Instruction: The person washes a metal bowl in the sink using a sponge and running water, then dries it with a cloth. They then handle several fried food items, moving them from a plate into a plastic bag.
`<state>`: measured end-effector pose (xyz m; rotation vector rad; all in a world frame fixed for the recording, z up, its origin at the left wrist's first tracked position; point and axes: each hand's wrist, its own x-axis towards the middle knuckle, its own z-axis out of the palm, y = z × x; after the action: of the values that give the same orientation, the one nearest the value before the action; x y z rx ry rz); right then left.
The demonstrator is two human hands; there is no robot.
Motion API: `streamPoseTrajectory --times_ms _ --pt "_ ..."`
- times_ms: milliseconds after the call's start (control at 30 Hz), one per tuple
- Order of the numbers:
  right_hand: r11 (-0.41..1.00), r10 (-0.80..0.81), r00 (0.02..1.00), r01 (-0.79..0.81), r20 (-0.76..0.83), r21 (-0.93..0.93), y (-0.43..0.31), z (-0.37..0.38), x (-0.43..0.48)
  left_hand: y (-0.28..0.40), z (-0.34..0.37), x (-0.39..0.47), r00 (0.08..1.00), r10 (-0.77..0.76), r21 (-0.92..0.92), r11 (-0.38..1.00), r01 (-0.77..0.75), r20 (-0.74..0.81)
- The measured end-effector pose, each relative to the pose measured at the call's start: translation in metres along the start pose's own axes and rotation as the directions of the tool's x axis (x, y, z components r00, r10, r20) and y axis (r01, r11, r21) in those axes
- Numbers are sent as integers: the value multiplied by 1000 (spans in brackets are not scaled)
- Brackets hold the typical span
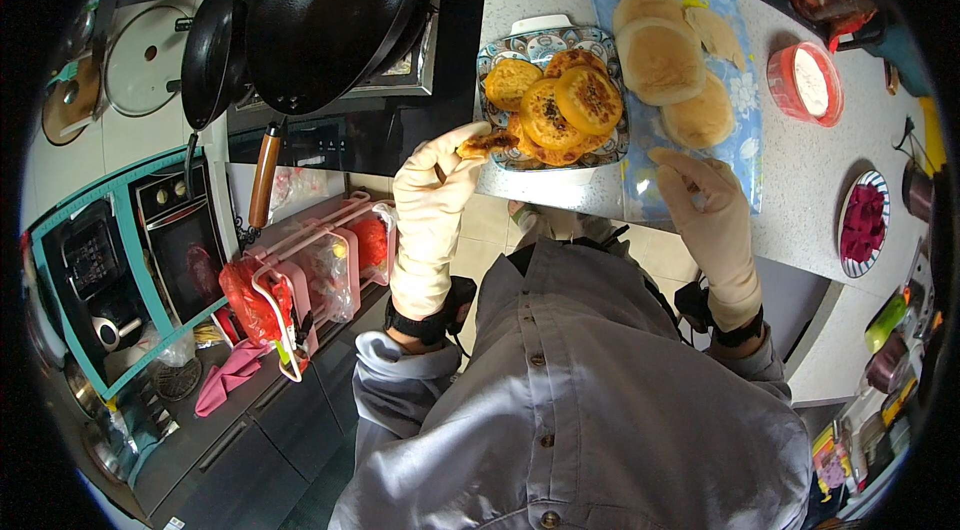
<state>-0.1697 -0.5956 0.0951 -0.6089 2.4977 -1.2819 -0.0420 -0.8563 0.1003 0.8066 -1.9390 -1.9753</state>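
Observation:
My gloved left hand (442,173) pinches a browned piece of filled flat cake (487,145) at the near left edge of a patterned dish (495,49). Several round yellow cakes (589,100) with browned tops are piled in that dish. My gloved right hand (709,200) is above the near part of a blue floral mat (641,192), its thumb and fingers drawn together. A small pale patch shows at its fingertips; whether it is bread or glove I cannot tell. Pale round flatbreads (660,61) overlap on the mat, with a folded or torn flatbread piece (714,38) beside them.
A large black wok (330,12) and a smaller black pan (214,57) stand left by the hob. On the right are a red tub of white powder (808,83) and a striped plate of dark red cubes (862,226). A pink rack (330,260) holds bags at lower left.

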Motion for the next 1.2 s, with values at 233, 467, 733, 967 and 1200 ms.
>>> streamPoseTrajectory --times_ms 233,467,733,967,1200 --pt "1000 4 1000 -4 1 16 0 1 1 2 3 3 999 -26 -105 994 29 33" --pt "1000 -22 1000 22 2 -4 -1 1 2 11 9 1 988 -150 -241 960 141 -20" --pt "1000 0 1000 0 1 19 -1 2 2 16 1 -1 938 -346 -345 884 314 -31" --pt "1000 -20 1000 20 1 -3 -1 3 1 7 -6 -2 975 -201 -471 854 223 96" --pt "1000 -15 1000 15 9 -2 -4 3 2 10 -4 -5 962 -273 -387 889 245 -18"
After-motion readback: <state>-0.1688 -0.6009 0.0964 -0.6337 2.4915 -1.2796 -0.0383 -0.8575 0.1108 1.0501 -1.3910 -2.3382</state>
